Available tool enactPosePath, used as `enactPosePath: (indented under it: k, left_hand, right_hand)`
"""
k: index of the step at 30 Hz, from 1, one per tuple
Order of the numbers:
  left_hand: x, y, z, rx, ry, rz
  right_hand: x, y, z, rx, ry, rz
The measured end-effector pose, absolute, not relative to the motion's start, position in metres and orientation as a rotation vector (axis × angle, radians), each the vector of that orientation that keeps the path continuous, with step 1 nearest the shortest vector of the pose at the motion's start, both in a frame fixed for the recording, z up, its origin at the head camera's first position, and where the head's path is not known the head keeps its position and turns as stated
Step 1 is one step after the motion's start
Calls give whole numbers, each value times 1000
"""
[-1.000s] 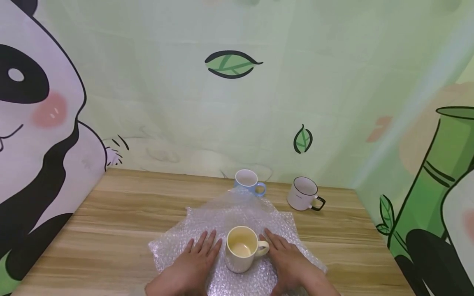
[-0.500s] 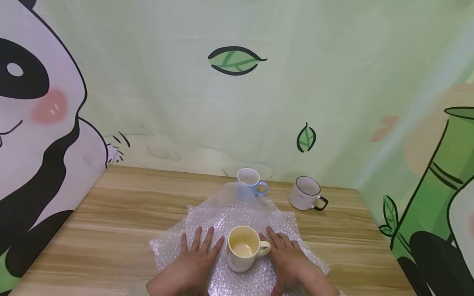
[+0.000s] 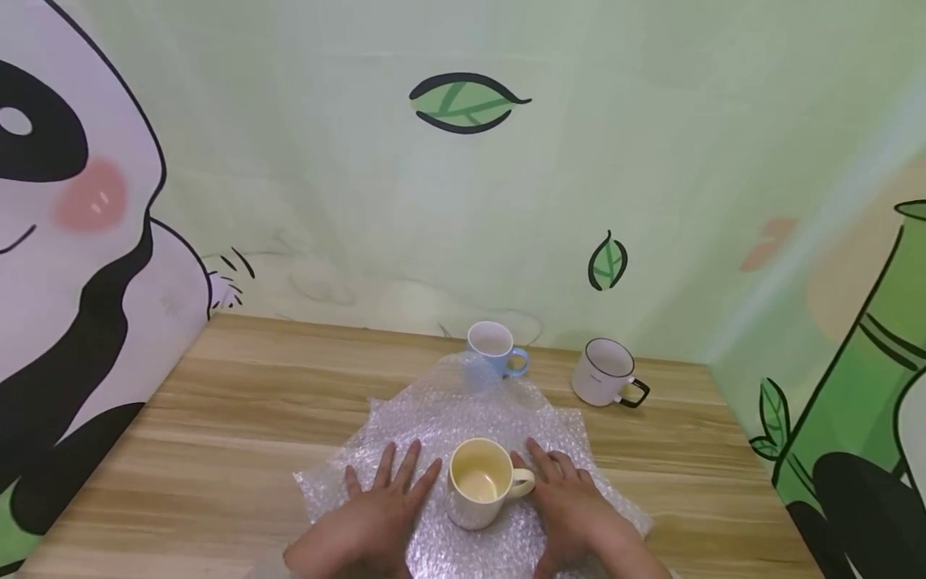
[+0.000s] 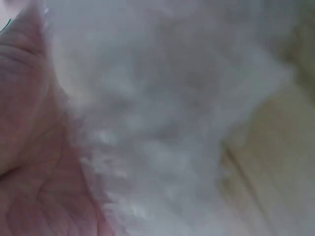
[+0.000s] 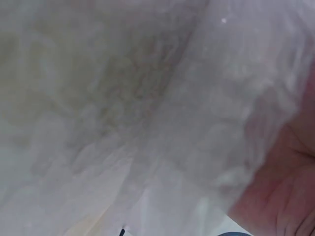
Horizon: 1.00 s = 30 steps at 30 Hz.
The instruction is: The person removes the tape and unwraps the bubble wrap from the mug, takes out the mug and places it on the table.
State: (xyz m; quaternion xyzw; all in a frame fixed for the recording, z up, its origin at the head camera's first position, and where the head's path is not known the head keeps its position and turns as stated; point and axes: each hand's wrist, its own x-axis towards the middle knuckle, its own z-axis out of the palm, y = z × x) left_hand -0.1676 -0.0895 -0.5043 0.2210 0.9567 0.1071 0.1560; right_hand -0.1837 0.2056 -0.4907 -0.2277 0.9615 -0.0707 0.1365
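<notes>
A pale yellow mug (image 3: 470, 508) stands upright on a sheet of bubble wrap (image 3: 412, 414), its handle towards the right. To its left lies my left hand (image 3: 376, 515), fingers spread on the wrap, apart from the mug. My right hand (image 3: 571, 515) rests on the wrap at the other side, fingertips close to the handle; whether they touch it cannot be told. In the left wrist view, blurred bubble wrap (image 4: 157, 123) sits against the palm. Bubble wrap (image 5: 211, 128) also covers most of the right wrist view, beside the right palm (image 5: 280, 196).
Behind the wrap stands a blue mug (image 3: 499, 362), its lower front covered by the wrap's far corner. A white mug (image 3: 599, 384) with a black handle is further right. The wooden table (image 3: 253, 386) meets a printed backdrop (image 3: 347, 177) at the back.
The left hand's fingers have spread wider on the wrap. The right hand stays beside the mug's handle. The whole head view has shifted slightly.
</notes>
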Motion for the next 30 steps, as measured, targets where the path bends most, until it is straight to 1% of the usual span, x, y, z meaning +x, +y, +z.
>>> enactPosePath:
  k: [6, 13, 16, 21, 24, 30]
  left_hand:
    - [-172, -93, -499, 634, 2682, 333]
    - [-173, -102, -493, 640, 2640, 518]
    - [-172, -104, -492, 682, 2666, 546]
    - [-175, -108, -484, 753, 2710, 441]
    - [-179, -111, -481, 723, 2703, 379]
    - [-185, -114, -488, 661, 2671, 350]
  right_hand:
    - [-182, 211, -489, -685, 2774, -297]
    - [-172, 221, -487, -657, 2720, -423]
    - [-165, 224, -485, -595, 2696, -433]
    - [-153, 224, -480, -431, 2668, -373]
    - [-149, 223, -482, -366, 2658, -305]
    - [-146, 223, -492, -319, 2642, -267]
